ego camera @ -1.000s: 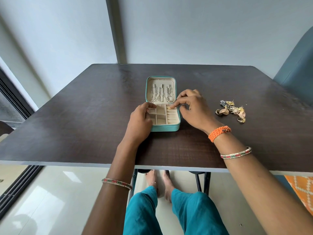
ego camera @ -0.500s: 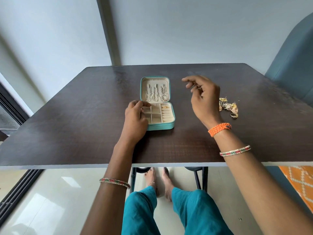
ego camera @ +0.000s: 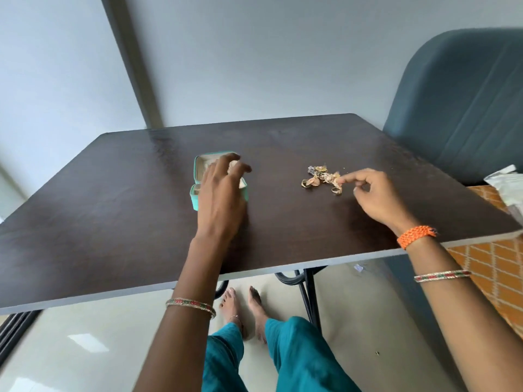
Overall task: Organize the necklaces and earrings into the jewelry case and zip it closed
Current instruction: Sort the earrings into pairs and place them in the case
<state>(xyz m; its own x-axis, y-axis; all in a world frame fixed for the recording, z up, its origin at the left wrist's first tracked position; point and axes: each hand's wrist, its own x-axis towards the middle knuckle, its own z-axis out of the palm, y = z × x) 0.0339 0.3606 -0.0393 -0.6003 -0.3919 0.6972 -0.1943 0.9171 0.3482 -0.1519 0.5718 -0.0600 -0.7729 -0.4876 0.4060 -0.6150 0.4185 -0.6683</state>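
A small teal jewelry case (ego camera: pixel 194 196) lies open on the dark table (ego camera: pixel 113 216), its cream inside mostly hidden behind my left hand (ego camera: pixel 223 188). That hand hovers over the case with fingers spread and holds nothing. To the right a small heap of gold earrings and rings (ego camera: pixel 322 178) lies on the table. My right hand (ego camera: pixel 373 193) is beside the heap, its index finger stretched out and touching the heap's right edge, the other fingers curled. Nothing is visibly held in it.
A blue-grey padded chair (ego camera: pixel 464 108) stands at the table's far right. An orange patterned cloth (ego camera: pixel 492 267) and a white wrapper (ego camera: pixel 506 188) lie to the right. My legs and feet show below the near table edge.
My right hand has left the case and travelled right to the earring heap. My left hand has lifted from the case's left edge to hover over it. The view has swung right.
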